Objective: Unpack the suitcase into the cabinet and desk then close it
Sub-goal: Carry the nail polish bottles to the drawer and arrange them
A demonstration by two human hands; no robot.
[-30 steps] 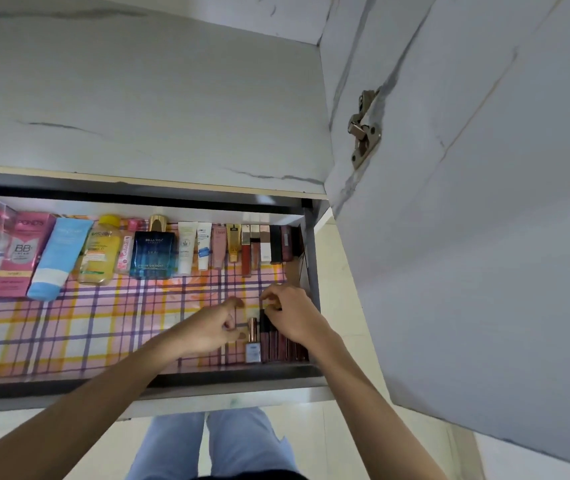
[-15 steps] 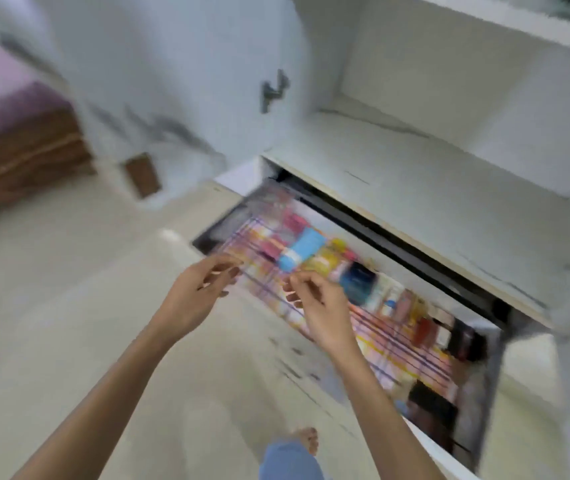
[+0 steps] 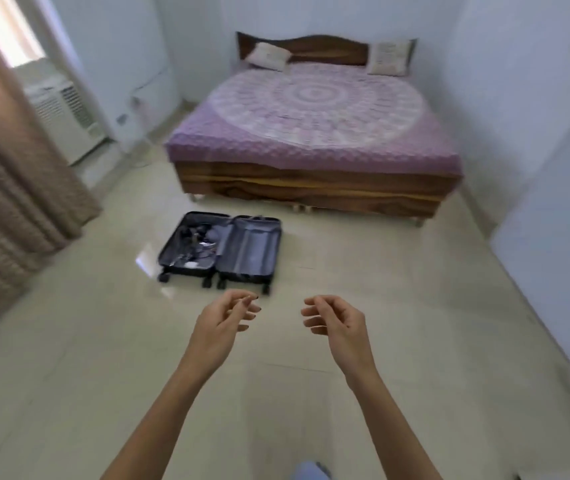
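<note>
A dark suitcase (image 3: 220, 251) lies open flat on the pale tiled floor ahead of me, on its small wheels. Its left half holds several small dark and white items, too blurred to name; its right half shows only grey lining. My left hand (image 3: 219, 327) and my right hand (image 3: 337, 323) hang in the air in front of me, nearer than the suitcase, fingers loosely curled and holding nothing. The cabinet and drawer are out of view.
A wooden bed (image 3: 314, 133) with a purple patterned cover and two pillows stands beyond the suitcase. A beige curtain (image 3: 10, 174) and a white air cooler (image 3: 65, 116) are at the left. A white wall (image 3: 560, 202) runs along the right.
I have turned away from the drawer of cosmetics to face the room. Both hands left the small bottles in the drawer and now hang empty above the floor.
</note>
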